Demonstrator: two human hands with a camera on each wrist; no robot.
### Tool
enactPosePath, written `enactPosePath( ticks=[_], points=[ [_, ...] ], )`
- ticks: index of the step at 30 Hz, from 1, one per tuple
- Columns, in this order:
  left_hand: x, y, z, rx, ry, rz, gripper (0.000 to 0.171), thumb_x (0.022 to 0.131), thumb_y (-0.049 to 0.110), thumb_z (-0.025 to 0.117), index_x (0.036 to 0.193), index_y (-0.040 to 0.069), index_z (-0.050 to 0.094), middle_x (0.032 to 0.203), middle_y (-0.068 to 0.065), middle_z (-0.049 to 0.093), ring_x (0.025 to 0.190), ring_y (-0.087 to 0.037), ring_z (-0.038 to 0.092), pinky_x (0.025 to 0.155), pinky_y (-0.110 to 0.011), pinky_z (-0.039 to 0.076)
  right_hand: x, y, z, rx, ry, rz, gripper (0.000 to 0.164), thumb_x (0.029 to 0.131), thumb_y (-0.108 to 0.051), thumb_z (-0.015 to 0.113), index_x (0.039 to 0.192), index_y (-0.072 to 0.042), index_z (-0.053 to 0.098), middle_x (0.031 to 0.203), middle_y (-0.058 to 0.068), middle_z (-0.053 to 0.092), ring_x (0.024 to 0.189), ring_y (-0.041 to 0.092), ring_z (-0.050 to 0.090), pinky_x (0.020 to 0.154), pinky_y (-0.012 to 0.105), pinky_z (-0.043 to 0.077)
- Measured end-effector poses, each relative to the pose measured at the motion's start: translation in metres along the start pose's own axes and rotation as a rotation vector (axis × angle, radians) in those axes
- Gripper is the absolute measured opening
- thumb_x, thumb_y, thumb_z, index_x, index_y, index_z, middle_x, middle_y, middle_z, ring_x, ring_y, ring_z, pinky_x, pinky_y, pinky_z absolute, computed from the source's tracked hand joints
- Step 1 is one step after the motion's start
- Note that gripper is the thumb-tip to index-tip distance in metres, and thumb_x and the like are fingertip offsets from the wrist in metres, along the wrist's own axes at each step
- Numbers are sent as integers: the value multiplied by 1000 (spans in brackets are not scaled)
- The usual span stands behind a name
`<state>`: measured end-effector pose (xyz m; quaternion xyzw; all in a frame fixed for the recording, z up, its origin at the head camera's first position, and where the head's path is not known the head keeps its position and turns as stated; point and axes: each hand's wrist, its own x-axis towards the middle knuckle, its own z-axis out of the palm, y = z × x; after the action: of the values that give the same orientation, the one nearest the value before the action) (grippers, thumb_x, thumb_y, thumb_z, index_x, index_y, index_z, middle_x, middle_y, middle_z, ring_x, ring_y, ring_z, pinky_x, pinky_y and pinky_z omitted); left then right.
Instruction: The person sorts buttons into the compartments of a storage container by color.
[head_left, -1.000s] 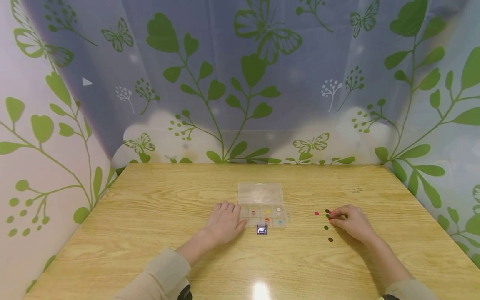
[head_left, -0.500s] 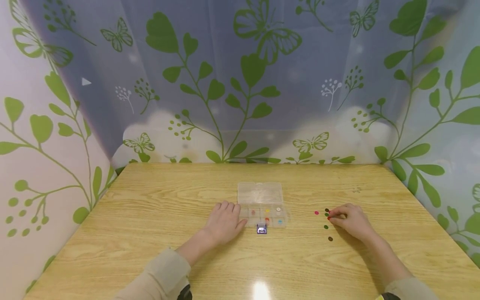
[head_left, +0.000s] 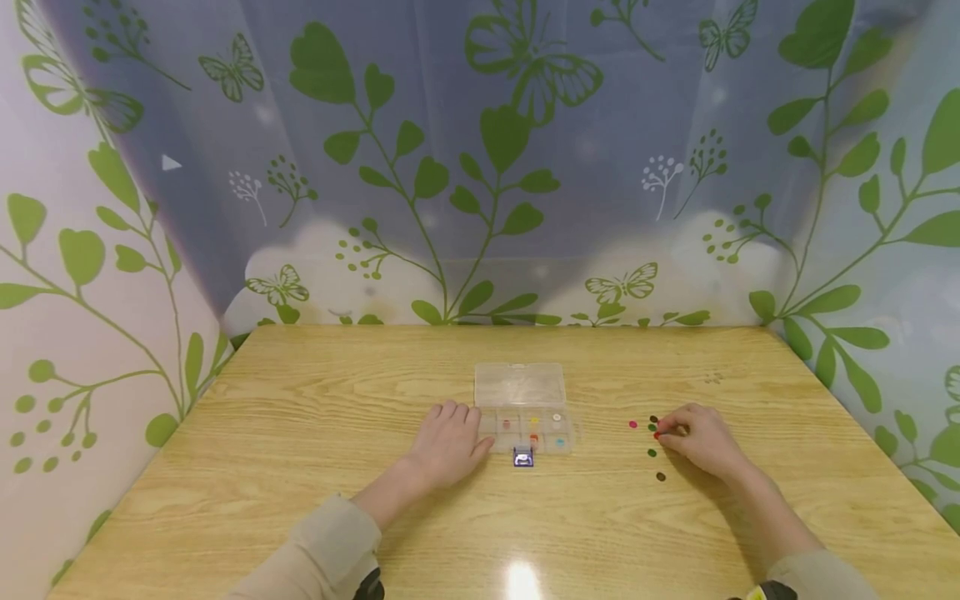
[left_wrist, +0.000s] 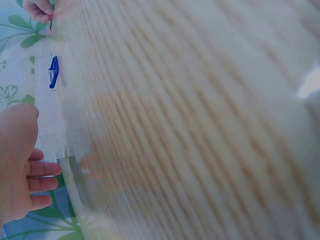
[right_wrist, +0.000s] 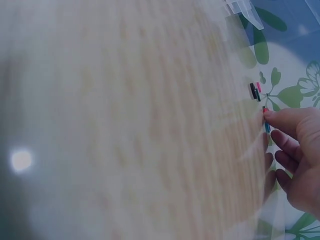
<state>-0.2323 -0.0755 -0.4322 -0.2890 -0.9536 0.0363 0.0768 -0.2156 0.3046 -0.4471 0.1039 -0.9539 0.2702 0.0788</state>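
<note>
My left hand (head_left: 448, 446) lies with straight fingers against the left end of a clear compartment box (head_left: 513, 443), thumb along its front. Several coloured buttons sit in its compartments, and its lid (head_left: 519, 385) is folded back. A blue-edged latch (head_left: 522, 457) juts from the front. At the right, my right hand (head_left: 701, 437) pinches a red button (head_left: 657, 436) between thumb and index finger, close over the table. In the right wrist view, the red button (right_wrist: 265, 109) shows at the thumb tip. Near the fingertips lie a dark button (head_left: 654, 419) and a green button (head_left: 652, 427).
On the wooden table (head_left: 337, 375) lie a pink button (head_left: 633, 425), another green button (head_left: 652, 453) and, nearer me, a dark brown button (head_left: 661, 477). Small clear pieces (head_left: 713, 378) lie farther back. A leaf-patterned curtain (head_left: 420, 208) borders the table's back and sides.
My right hand and the red button have shifted very slightly left, with the fingertips drawn closer together. My left hand and the box stay in place.
</note>
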Motion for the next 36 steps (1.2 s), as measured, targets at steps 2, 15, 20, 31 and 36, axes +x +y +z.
enactPosePath(
  ticks=[2, 15, 20, 31, 36],
  points=[
    [0, 0, 0, -1, -4, -1, 42, 98, 44, 37, 109, 5, 50, 104, -9, 56, 103, -25, 50, 92, -40, 40, 0, -1, 0, 11, -5, 4, 3, 80, -11, 71, 81, -10, 68, 96, 13, 61, 97, 39, 49, 81, 55, 34],
    [-1, -1, -1, 6, 2, 1, 44, 97, 45, 37, 111, 5, 51, 105, -10, 57, 104, -26, 50, 93, -40, 40, 0, -3, -1, 83, -9, -3, 8, 81, -12, 71, 76, -11, 64, 96, 13, 61, 98, 38, 48, 81, 54, 36],
    [0, -1, 0, 9, 11, 5, 43, 97, 45, 38, 109, 5, 51, 103, -10, 56, 102, -26, 51, 91, -41, 40, 1, -7, -2, 133, -20, -20, 9, 82, -15, 70, 79, -9, 64, 99, 14, 60, 98, 36, 50, 79, 52, 40],
    [0, -1, 0, 22, -1, 3, 45, 98, 45, 36, 111, 5, 51, 105, -10, 56, 105, -26, 50, 94, -40, 39, 14, -28, 2, 223, -12, -57, 8, 84, -11, 68, 80, -6, 64, 92, 7, 59, 90, 24, 52, 78, 42, 49],
    [-1, -1, -2, 10, -4, 2, 45, 98, 45, 36, 111, 5, 51, 105, -10, 57, 104, -25, 50, 93, -40, 40, 19, -41, 5, 235, -25, -66, 8, 86, -13, 66, 81, -8, 64, 97, 10, 58, 94, 28, 51, 73, 39, 45]
  ],
)
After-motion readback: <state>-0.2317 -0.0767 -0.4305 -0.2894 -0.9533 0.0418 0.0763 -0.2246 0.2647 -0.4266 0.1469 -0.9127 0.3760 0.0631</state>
